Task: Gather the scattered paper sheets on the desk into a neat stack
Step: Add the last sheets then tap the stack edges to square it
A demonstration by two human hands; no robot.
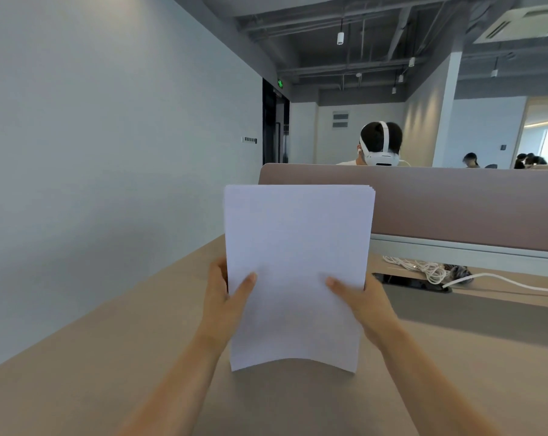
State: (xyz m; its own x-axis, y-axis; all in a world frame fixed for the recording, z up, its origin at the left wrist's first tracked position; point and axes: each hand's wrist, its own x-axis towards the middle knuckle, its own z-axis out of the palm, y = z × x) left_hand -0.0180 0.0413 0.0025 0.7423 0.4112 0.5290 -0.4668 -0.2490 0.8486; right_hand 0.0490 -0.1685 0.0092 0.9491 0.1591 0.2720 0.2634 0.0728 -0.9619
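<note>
A stack of white paper sheets [298,262] stands upright in front of me, its bottom edge bowed just above the tan desk [77,357]. My left hand [225,300] grips the stack's left edge, thumb on the front and fingers behind. On the opposite edge my right hand [364,303] grips the same way. At the top right corner the sheet edges are slightly fanned. No loose sheets show on the desk.
A brown partition [455,199] runs along the desk's far side. White cables [430,269] lie coiled by a dark cable slot [405,280] at the right. A grey wall [93,152] borders the left. A person wearing a white headset [380,146] sits behind the partition.
</note>
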